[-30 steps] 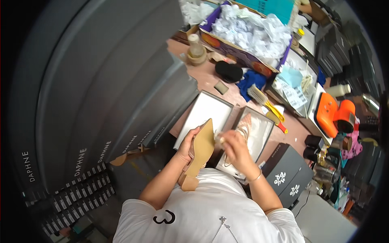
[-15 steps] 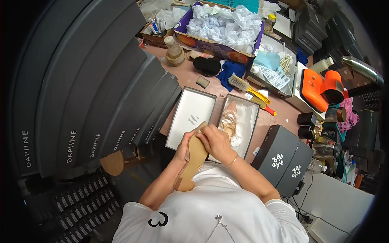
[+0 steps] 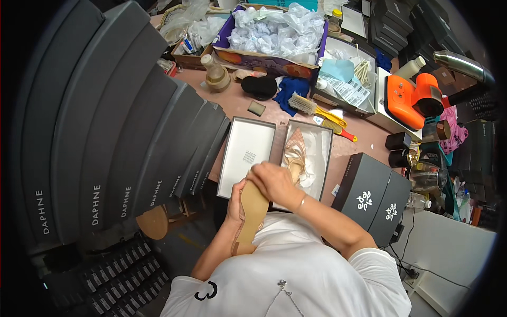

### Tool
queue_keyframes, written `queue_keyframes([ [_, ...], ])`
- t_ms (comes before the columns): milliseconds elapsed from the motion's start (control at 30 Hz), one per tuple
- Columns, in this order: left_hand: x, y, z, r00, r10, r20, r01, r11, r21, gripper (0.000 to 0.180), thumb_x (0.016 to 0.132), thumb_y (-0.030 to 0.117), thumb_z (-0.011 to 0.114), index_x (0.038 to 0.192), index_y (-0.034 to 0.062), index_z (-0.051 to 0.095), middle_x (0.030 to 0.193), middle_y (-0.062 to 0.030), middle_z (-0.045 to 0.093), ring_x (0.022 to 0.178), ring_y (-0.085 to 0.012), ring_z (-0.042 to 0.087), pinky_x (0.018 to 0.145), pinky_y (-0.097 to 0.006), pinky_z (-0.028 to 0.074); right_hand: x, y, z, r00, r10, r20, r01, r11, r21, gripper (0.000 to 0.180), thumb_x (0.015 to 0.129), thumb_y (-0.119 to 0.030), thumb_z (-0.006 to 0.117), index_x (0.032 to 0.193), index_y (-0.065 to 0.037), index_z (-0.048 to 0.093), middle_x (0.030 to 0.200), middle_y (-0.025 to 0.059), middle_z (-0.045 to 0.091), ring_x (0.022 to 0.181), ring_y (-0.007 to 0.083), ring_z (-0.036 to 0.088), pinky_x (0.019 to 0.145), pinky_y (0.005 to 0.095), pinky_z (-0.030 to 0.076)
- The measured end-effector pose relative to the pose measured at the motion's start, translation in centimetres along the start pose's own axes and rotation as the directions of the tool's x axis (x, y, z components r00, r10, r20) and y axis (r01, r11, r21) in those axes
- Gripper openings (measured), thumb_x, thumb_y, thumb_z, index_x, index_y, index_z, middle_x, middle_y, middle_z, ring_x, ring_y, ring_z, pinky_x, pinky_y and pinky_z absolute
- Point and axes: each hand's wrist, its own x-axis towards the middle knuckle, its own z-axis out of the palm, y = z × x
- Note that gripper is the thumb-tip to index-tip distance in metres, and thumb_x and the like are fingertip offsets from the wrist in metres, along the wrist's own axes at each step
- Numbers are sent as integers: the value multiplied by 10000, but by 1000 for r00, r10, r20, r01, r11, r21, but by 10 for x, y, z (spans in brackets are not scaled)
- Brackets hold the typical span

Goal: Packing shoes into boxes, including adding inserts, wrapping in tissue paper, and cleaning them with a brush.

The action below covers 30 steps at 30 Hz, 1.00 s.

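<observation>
A tan-soled heeled shoe (image 3: 254, 206) is held sole up in front of my chest, its toe pointing away and its heel near my shirt. My left hand (image 3: 235, 204) is wrapped round the shoe's left side. My right hand (image 3: 275, 184) is closed over the toe end of the sole; whether its curled fingers pinch something small is hidden. Beyond my right hand, a pink woven pointed shoe (image 3: 295, 149) with straps lies in an open shoebox (image 3: 329, 153) with white paper. The white-lined box lid (image 3: 253, 138) lies beside it, to the left.
Tall stacks of dark shoeboxes (image 3: 111, 127) rise at the left. Two dark boxes (image 3: 359, 203) stand at the right. Farther back are brushes (image 3: 322, 111), a blue cloth (image 3: 289, 92), a glass bottle (image 3: 215, 74), a purple carton (image 3: 280, 66) of crumpled plastic and an orange device (image 3: 406, 98).
My right hand has moved over the shoe's toe, its fingers now covering the tip. My left hand keeps its hold. The whole view has shifted slightly.
</observation>
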Motion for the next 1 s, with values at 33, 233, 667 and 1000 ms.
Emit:
queue_keyframes([
  [33, 4, 8, 4, 1000, 3, -29, 1, 994, 109, 517, 948, 431, 336, 1248, 51, 519, 1062, -124, 633, 954, -223, 627, 865, -351, 498, -5, -22, -9, 991, -87, 107, 87, 996, -1, 98, 781, -150, 610, 822, -118, 527, 685, 54, 477, 611, 225, 574, 505, 362, 453],
  [233, 5, 4, 0, 994, 59, -95, -59, 998, 2, 501, 970, 421, 305, 1251, 59, 508, 1097, -127, 618, 977, -230, 609, 879, -360, 487, -4, -36, -12, 982, -81, 169, 80, 997, 12, 97, 830, -193, 585, 859, -111, 542, 732, 71, 547, 625, 255, 597, 502, 383, 462],
  [667, 1, 1, 10, 991, 91, 97, -114, 959, 259, 528, 977, 385, 255, 1310, 29, 460, 1195, -140, 581, 1058, -228, 591, 957, -357, 453, 4, -10, -14, 997, -22, 72, 29, 994, -103, 86, 842, -201, 556, 881, -125, 548, 680, 57, 540, 623, 235, 613, 534, 382, 486],
  [1000, 0, 1, 15, 999, -32, -25, 33, 999, 40, 545, 936, 443, 322, 1205, 15, 526, 1004, -174, 640, 830, -269, 655, 722, -386, 558, -47, -41, -37, 957, -150, 247, 144, 989, 41, 141, 806, -213, 601, 758, -108, 520, 626, 52, 483, 589, 234, 582, 481, 346, 460],
])
